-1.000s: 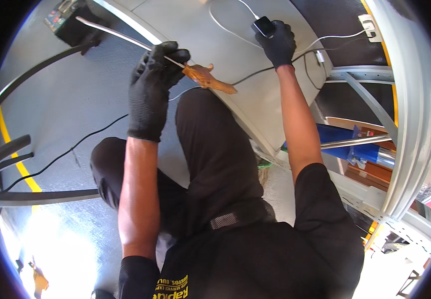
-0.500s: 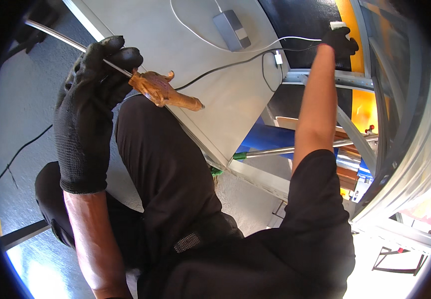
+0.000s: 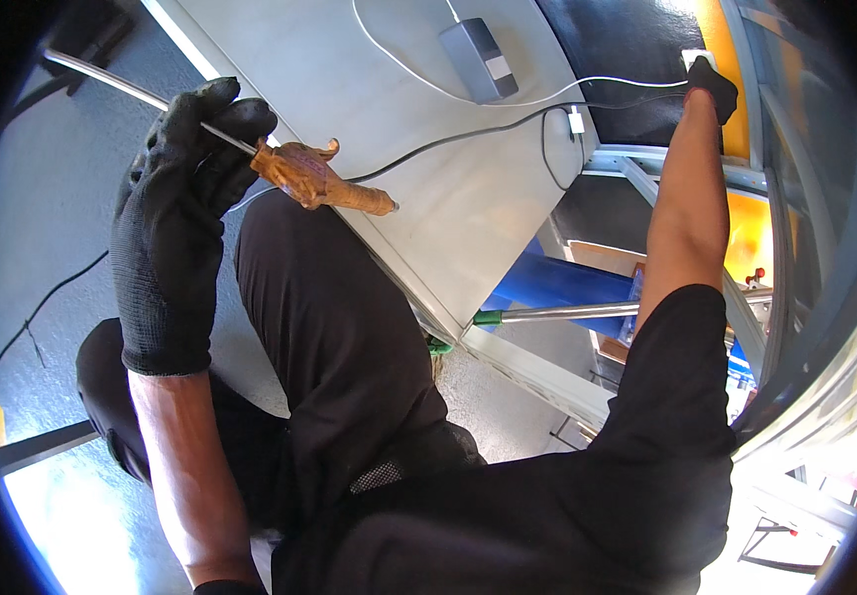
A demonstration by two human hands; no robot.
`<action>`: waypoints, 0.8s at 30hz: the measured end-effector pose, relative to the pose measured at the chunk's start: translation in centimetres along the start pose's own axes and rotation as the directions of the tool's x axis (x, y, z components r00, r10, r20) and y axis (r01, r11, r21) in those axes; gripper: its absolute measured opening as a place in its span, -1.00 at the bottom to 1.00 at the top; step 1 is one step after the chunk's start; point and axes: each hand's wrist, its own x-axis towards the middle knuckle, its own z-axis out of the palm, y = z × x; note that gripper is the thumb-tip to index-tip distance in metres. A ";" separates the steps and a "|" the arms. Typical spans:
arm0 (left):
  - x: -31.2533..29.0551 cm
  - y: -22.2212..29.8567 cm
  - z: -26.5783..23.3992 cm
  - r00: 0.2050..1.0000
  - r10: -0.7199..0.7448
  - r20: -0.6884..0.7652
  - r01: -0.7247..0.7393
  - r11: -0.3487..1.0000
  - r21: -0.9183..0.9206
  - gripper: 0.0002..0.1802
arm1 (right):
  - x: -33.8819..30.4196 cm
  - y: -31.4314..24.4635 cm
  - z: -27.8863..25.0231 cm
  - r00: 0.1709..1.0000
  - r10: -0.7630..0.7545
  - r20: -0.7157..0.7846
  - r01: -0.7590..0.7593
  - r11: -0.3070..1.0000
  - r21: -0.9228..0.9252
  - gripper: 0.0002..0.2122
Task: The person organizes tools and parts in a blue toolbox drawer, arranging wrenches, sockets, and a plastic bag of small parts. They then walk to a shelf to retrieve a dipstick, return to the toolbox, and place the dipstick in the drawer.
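Note:
My left hand [image 3: 185, 188], in a black knit glove, is closed round the thin shaft of a metal rod with a brown tape-wrapped handle [image 3: 314, 177]. The shaft slants up to the left, and the handle points right, above my knee. Stretched far to the upper right, my gloved right hand [image 3: 714, 89] looks closed, touching a white socket-like box [image 3: 698, 57] on a black and yellow surface. A white cable [image 3: 627, 79] runs to that spot. What its fingers grip is hidden.
A grey panel [image 3: 448, 208] carries a dark grey box [image 3: 478, 61] with cables. A black cable [image 3: 428, 149] crosses it. To the right, a metal frame [image 3: 745, 178] surrounds a blue roll [image 3: 567, 283] and a steel bar with a green end [image 3: 557, 312]. Another cable [image 3: 42, 307] lies on the floor.
My right hand has moved right and closed beside the white box, its fingers drawn together. The scene has shifted slightly rightward. My left hand keeps the taped rod nearly in place.

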 end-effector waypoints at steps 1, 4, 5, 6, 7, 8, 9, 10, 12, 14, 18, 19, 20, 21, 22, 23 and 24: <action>-0.1 0.1 -0.1 1.000 0.005 -0.008 -0.005 1.000 -0.012 -0.52 | -1.5 -1.0 -0.6 1.000 -0.008 -0.021 0.008 1.000 0.023 -0.45; -0.2 0.2 0.0 0.999 -0.028 -0.023 0.025 0.992 -0.127 -0.55 | -2.9 -1.1 -1.2 0.967 -0.247 0.058 0.247 0.969 0.005 -0.49; 0.0 0.4 0.1 0.999 -0.032 -0.009 0.031 0.994 -0.108 -0.56 | -3.1 -0.9 -1.4 0.929 -0.354 0.108 0.356 0.935 -0.003 -0.51; 0.2 0.8 0.1 0.999 -0.040 -0.002 0.039 0.996 -0.083 -0.57 | -4.1 -1.0 -0.2 0.839 -0.501 0.210 0.511 0.859 0.008 -0.43; 0.4 1.2 0.2 0.999 -0.047 0.005 0.047 0.997 -0.057 -0.58 | -5.8 -1.4 1.7 0.746 -0.600 0.288 0.626 0.780 0.004 -0.43; 0.5 1.1 0.3 0.995 -0.103 -0.004 0.100 0.971 -0.217 -0.58 | -8.8 -2.1 4.1 0.659 -0.659 0.362 0.714 0.700 -0.023 -0.42; 0.6 0.9 0.3 0.987 -0.159 -0.009 0.145 0.919 -0.368 -0.57 | -12.0 -2.8 6.0 0.603 -0.684 0.411 0.763 0.644 -0.047 -0.41; 0.6 0.8 0.2 0.978 -0.209 -0.009 0.176 0.845 -0.505 -0.57 | -15.4 -3.0 7.5 0.602 -0.674 0.427 0.758 0.651 -0.042 -0.40; 0.5 1.2 0.5 0.911 -0.401 -0.100 0.247 0.722 -0.647 -0.48 | -22.2 -4.5 8.2 0.602 -0.651 0.462 0.733 0.681 0.005 -0.55; 0.1 1.8 0.6 0.858 -0.503 -0.100 0.312 0.667 -0.676 -0.50 | -25.1 -3.9 7.4 0.696 -0.614 0.373 0.641 0.765 0.064 -0.61; -1.0 1.6 -0.6 0.884 -0.466 -0.042 0.320 0.667 -0.672 -0.51 | -24.6 -1.7 6.4 0.744 -0.516 0.424 0.560 0.828 0.026 -0.57; -1.6 0.6 -0.8 0.896 -0.442 -0.031 0.313 0.681 -0.661 -0.52 | -25.0 -2.0 4.8 0.727 -0.602 0.330 0.560 0.798 0.221 -0.54; -1.6 0.0 -0.8 0.914 -0.406 -0.020 0.295 0.697 -0.653 -0.53 | -25.3 -1.9 3.1 0.704 -0.671 0.233 0.561 0.726 0.398 -0.50; -0.7 0.7 -0.4 0.871 -0.490 0.025 0.364 0.612 -0.702 -0.55 | -26.1 -2.0 1.3 0.718 -0.683 0.132 0.549 0.673 0.495 -0.50; -0.4 -1.1 -0.3 0.867 -0.494 0.067 0.389 0.585 -0.712 -0.56 | -27.2 -2.9 -1.3 0.702 -0.701 0.124 0.597 0.674 0.435 -0.52; -0.7 -1.7 -0.4 0.867 -0.491 0.087 0.378 0.533 -0.757 -0.57 | -29.1 -5.6 -4.0 0.660 -0.743 0.110 0.657 0.642 0.396 -0.55; -0.9 -2.3 -1.4 0.863 -0.491 0.118 0.381 0.479 -0.791 -0.59 | -31.9 -8.3 -4.0 0.628 -0.760 0.167 0.573 0.597 0.562 -0.64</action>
